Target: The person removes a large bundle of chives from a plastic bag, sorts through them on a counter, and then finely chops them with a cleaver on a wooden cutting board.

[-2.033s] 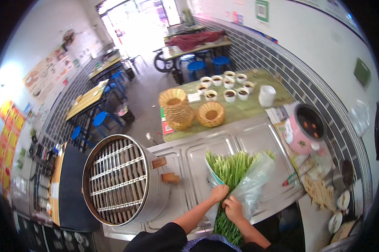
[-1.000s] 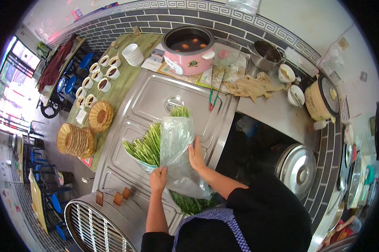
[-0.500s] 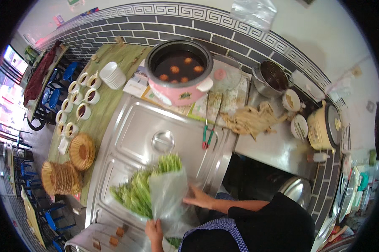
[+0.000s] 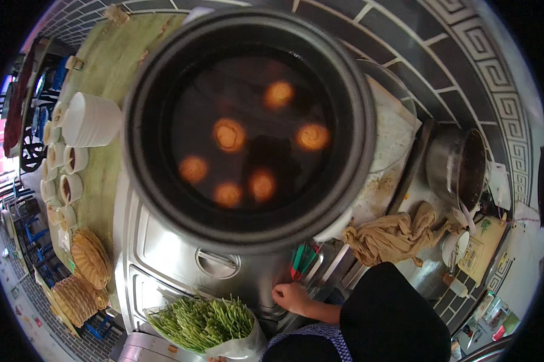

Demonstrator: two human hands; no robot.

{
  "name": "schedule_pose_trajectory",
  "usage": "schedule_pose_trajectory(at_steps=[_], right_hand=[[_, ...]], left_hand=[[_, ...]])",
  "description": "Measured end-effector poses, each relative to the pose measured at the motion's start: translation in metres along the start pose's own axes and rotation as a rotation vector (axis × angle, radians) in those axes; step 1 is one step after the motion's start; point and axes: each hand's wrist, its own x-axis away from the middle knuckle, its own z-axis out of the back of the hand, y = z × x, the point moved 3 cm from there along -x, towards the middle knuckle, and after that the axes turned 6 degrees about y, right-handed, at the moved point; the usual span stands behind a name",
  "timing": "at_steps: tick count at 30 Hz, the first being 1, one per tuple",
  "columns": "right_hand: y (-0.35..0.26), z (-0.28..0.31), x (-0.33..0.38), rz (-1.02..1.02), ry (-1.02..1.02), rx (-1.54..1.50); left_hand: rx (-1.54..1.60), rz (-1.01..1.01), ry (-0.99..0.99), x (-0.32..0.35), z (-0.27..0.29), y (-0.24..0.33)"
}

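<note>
A clear plastic bag (image 4: 239, 347) stuffed with long green vegetable stalks (image 4: 202, 323) leans at the lower edge, over the steel counter. Only a sliver of my left hand (image 4: 216, 359) shows beneath the bag, closed on it. My right hand (image 4: 292, 297) is to the right of the bag, its fingers curled in, with nothing visible in them. Just beyond it are the red and green handles of tongs (image 4: 304, 260); the hand looks apart from them. A big pot (image 4: 248, 238) of dark liquid with several round brown pieces fills the upper middle and hides part of the counter.
A tan cloth (image 4: 398, 237) lies right of the pot, below a steel pot (image 4: 444, 166). On the green table (image 4: 97, 205) at left stand stacked white containers (image 4: 94, 120), several small cups (image 4: 72, 188) and wicker baskets (image 4: 91, 258). A round-handled steel lid (image 4: 218, 263) covers the counter.
The view has shifted closer over the pot, which looks much larger. My right hand has left the bag and its fingers have curled. The bag's stalks now point more upward toward me.
</note>
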Motion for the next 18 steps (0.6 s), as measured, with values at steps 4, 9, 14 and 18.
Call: schedule_pose_trajectory(at_steps=[4, 9, 14, 18], right_hand=[[0.013, -0.012, -0.001, 0.068, 0.077, -0.068], [0.015, -0.011, 0.002, 0.055, 0.093, -0.082], [0.015, -0.012, 0.003, -0.001, 0.039, -0.062], [0.017, -0.013, 0.004, -0.017, 0.024, -0.053]], left_hand=[[-0.039, 0.021, 0.007, -0.013, 0.004, 0.021], [-0.061, 0.026, 0.008, -0.019, 0.011, 0.024], [-0.073, 0.023, 0.018, -0.018, 0.014, 0.025], [-0.072, 0.009, 0.028, -0.020, 0.017, 0.026]])
